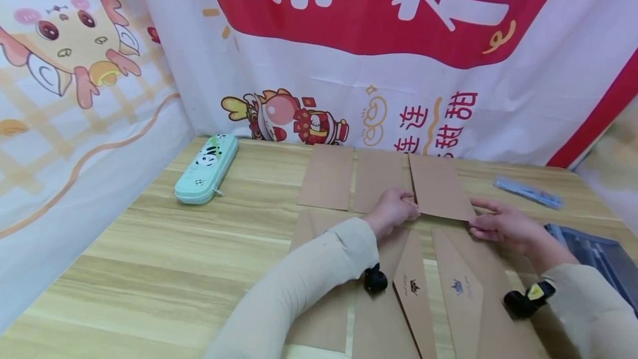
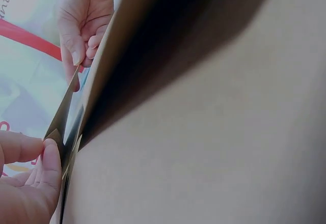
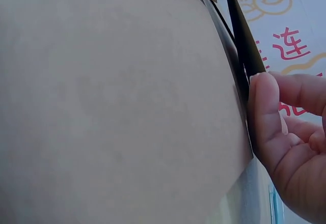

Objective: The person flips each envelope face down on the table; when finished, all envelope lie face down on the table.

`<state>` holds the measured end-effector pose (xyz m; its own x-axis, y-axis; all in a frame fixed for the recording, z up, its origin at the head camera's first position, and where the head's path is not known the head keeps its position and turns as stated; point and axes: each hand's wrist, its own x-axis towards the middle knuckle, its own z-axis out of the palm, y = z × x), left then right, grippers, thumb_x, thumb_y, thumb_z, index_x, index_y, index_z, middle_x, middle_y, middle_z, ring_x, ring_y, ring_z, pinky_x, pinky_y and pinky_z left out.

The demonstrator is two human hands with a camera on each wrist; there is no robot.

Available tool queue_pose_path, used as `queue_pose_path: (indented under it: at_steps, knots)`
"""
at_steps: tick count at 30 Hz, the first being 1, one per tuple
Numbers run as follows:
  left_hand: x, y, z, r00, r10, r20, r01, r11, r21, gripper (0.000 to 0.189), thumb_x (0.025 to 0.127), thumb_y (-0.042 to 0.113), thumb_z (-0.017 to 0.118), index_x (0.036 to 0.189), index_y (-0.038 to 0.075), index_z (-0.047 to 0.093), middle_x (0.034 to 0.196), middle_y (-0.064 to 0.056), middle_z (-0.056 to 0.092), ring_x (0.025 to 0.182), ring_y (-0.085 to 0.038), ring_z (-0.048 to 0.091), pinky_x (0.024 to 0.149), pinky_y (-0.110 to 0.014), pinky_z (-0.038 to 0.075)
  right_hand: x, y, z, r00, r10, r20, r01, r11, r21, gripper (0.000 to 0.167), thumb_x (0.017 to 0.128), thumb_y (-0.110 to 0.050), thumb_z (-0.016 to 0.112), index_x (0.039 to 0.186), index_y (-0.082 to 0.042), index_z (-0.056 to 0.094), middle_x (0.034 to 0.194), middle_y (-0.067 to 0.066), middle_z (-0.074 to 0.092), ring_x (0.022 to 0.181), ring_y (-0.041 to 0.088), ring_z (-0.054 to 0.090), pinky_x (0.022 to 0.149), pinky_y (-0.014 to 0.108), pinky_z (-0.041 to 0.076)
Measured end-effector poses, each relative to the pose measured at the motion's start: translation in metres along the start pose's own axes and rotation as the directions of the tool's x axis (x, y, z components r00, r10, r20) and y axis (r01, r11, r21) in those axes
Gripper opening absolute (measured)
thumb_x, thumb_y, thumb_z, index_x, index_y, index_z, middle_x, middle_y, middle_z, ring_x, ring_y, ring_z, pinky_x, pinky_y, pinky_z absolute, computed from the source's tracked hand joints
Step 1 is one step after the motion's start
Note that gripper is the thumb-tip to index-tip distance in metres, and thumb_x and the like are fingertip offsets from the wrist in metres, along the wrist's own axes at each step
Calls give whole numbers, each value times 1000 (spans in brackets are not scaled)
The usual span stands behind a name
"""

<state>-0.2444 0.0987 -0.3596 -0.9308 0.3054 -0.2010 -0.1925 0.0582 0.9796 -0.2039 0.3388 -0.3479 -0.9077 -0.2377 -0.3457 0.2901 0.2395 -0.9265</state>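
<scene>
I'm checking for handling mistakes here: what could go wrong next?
The right card, pinched by the left hand and right hand, might bend or crease. Shifted slightly left, it may overlap the middle card. The left sleeve reaches over the left envelope and could drag it askew.

The head view's right edge crops the dark pouch (image 1: 598, 254). The left sleeve (image 1: 299, 287) hides part of the lower-left envelope (image 1: 319, 320). Print (image 1: 471, 286) beside the right-hand crown (image 1: 456, 287) is too small to read.

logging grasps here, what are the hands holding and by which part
A brown paper piece, by its two near corners: the left hand pinches the left one, the right hand the right.
</scene>
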Motion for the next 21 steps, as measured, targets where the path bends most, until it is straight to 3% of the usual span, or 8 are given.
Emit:
queue_pose_path:
  at_steps: [8,13,21]
  knots:
    - [-2,2,-1,1000,-18,-5,18,1000,-23,52,76,-17,60,126,-5,51,95,-16,66,87,-24,66,76,-28,55,0,1,-2,995,58,-84,-59,998,-11,76,92,-7,53,144,7,-1,88,-6,63,77,6,64,73,21,55]
    - [-4,2,-1,1000,-19,5,19,999,-42,50,77,-16,60,125,-5,51,100,-19,66,90,-27,66,77,-29,55,-2,0,-2,981,119,-153,-122,992,-11,75,93,-13,54,143,11,3,80,-7,65,70,4,63,66,19,54]
    - [-6,6,-1,1000,3,5,-3,1000,6,44,82,-8,61,125,-3,52,97,-15,67,87,-22,65,79,-31,54,-3,-5,-3,963,158,-217,-168,985,-28,73,94,-23,52,144,6,8,75,-9,63,62,4,58,59,17,51]
